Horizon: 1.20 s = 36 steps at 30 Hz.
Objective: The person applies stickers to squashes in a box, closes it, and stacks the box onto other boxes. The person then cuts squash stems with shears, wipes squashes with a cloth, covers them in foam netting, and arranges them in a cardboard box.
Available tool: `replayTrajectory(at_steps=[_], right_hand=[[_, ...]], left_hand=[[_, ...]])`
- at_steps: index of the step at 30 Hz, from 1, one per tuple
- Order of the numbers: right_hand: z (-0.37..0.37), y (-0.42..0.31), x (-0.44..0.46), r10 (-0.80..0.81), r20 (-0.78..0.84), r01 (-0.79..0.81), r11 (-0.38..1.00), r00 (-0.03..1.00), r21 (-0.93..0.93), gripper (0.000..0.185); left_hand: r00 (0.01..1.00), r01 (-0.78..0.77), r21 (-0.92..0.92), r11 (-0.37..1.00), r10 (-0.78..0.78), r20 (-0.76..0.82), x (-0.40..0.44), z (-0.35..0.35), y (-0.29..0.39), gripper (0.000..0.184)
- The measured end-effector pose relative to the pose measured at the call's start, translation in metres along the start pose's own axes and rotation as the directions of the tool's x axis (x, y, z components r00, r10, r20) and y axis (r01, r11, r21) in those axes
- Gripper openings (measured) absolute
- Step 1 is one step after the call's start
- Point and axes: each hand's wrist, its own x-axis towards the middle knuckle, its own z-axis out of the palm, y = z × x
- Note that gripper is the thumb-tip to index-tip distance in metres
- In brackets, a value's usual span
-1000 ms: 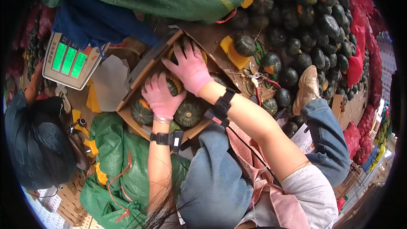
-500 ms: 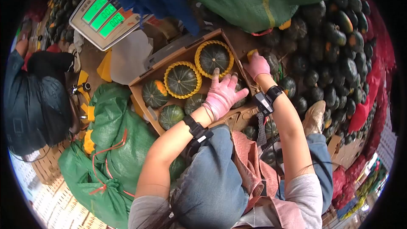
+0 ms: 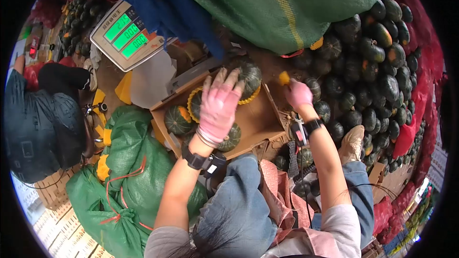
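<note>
My left hand [image 3: 221, 107], in a pink glove, reaches over the cardboard box [image 3: 265, 119] with its fingers curled onto a dark green pumpkin [image 3: 249, 77]. A yellow foam net [image 3: 252, 97] shows just under that pumpkin. Another yellow net [image 3: 194, 105] around a pumpkin is partly hidden behind my left hand. Also in the box are a green pumpkin with an orange patch [image 3: 177, 120] and another pumpkin [image 3: 230, 138] below my wrist. Outside the box's right side, my gloved right hand [image 3: 300, 95] pinches a small yellow piece [image 3: 284, 77], which looks like foam netting.
A large heap of pumpkins [image 3: 368, 76] lies to the right. A weighing scale display [image 3: 126, 36] stands at upper left, near a blue cloth [image 3: 172, 5]. Green sacks [image 3: 138, 162] lie at left and a green sack [image 3: 287, 5] at the top. Another person [image 3: 45, 114] is at far left.
My left hand has moved left and up, onto a pumpkin. The pumpkin at the box's right side has left that spot. My right hand has shifted slightly right and down with the yellow piece.
</note>
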Motion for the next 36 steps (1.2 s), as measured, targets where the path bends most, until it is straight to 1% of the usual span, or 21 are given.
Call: replayTrajectory(at_steps=[2,3,4,5,8,10,12,15,18,20,21,23,26,27,28,30,31,32,33,34,36], right_hand=[[-0.023,-0.004,-0.036,-0.155,-0.357,0.182,0.982,0.921,0.042,0.016],[-0.04,-0.014,-0.056,-0.24,-0.56,0.368,0.921,0.793,0.127,0.016],[-0.054,-0.024,-0.081,-0.246,-0.549,0.404,0.895,0.799,0.188,0.027],[-0.05,-0.027,-0.093,-0.4,-0.648,0.567,0.822,0.648,0.059,0.033],[-0.055,-0.055,-0.136,-0.522,-0.507,0.688,0.691,0.686,0.22,0.037],[-0.058,-0.065,-0.146,-0.475,-0.453,0.655,0.59,0.755,0.472,0.044],[-0.055,-0.068,-0.154,-0.363,-0.256,0.389,0.363,0.896,0.847,0.046],[-0.064,-0.088,-0.158,-0.178,-0.091,0.112,0.112,0.98,0.987,0.043],[-0.056,-0.064,-0.149,-0.23,-0.041,0.135,0.412,0.972,0.901,0.03],[-0.046,-0.053,-0.139,-0.298,-0.422,0.516,0.448,0.856,0.731,0.022],[-0.046,-0.063,-0.139,-0.199,-0.422,0.463,0.487,0.885,0.74,0.025],[-0.05,-0.072,-0.145,-0.104,-0.305,0.309,0.563,0.947,0.767,0.043],[-0.048,-0.085,-0.148,-0.064,-0.448,0.389,0.616,0.892,0.685,0.047],[-0.051,-0.093,-0.148,0.04,-0.449,0.36,0.536,0.893,0.764,0.032],[-0.05,-0.088,-0.145,-0.082,-0.391,0.362,0.587,0.917,0.725,0.024],[-0.051,-0.063,-0.135,-0.307,-0.236,0.386,0.673,0.922,0.631,0.01],[-0.05,-0.057,-0.135,-0.278,0.0,0.118,0.409,0.96,0.905,0.011],[-0.047,-0.054,-0.144,-0.159,0.288,-0.314,-0.179,0.944,0.932,0.016],[-0.044,-0.048,-0.148,-0.303,0.218,-0.318,-0.336,0.928,0.887,0.021],[-0.041,-0.042,-0.15,-0.426,0.12,-0.336,-0.48,0.897,0.81,0.026],[-0.038,-0.042,-0.156,-0.472,0.186,-0.435,-0.498,0.862,0.75,0.027]], left_hand=[[0.987,0.001,-0.302,0.953,-0.049,-0.152,-0.003,-0.003,0.014,0.019],[0.995,0.062,-0.556,0.829,-0.096,-0.032,-0.005,-0.006,0.021,0.016],[0.953,0.285,-0.683,0.673,-0.123,0.276,-0.005,-0.014,0.029,0.022],[0.937,0.322,-0.741,0.589,-0.085,0.339,-0.004,-0.014,0.036,0.028],[0.94,0.319,-0.839,0.441,-0.031,0.341,-0.004,-0.007,0.05,0.044],[0.954,0.279,-0.894,0.35,0.003,0.298,-0.007,-0.004,0.045,0.041],[0.968,0.242,-0.93,0.278,-0.005,0.251,-0.01,-0.004,0.045,0.039],[0.953,0.299,-0.905,0.302,-0.052,0.297,-0.012,-0.008,0.048,0.033],[0.984,0.17,-0.867,0.469,-0.038,0.173,-0.012,-0.01,0.043,0.026],[1.0,0.017,-0.869,0.495,0.0,0.019,-0.011,-0.013,0.037,0.025],[0.995,0.037,-0.871,0.49,0.06,0.077,-0.012,-0.014,0.034,0.024],[0.982,0.183,-0.819,0.543,-0.067,0.175,-0.016,-0.016,0.041,0.025],[0.915,0.404,-0.686,0.605,-0.278,0.294,-0.018,-0.017,0.044,0.032],[0.844,0.527,-0.826,0.198,-0.232,0.483,-0.023,-0.016,0.039,0.032],[0.773,0.592,-0.769,-0.241,-0.102,0.626,-0.03,-0.013,0.034,0.033],[0.652,0.434,-0.409,-0.803,-0.033,0.758,-0.028,-0.032,0.034,0.028],[0.623,0.5,-0.381,-0.778,0.018,0.782,-0.031,-0.033,0.029,0.027],[0.591,0.563,-0.352,-0.748,0.067,0.804,-0.035,-0.031,0.021,0.025],[0.638,0.721,-0.523,-0.454,0.141,0.757,-0.038,-0.028,0.006,0.023],[0.627,0.755,-0.547,-0.361,0.155,0.763,-0.044,-0.027,0.003,0.026],[0.716,0.661,-0.63,-0.408,0.093,0.691,-0.047,-0.03,0.01,0.036]])
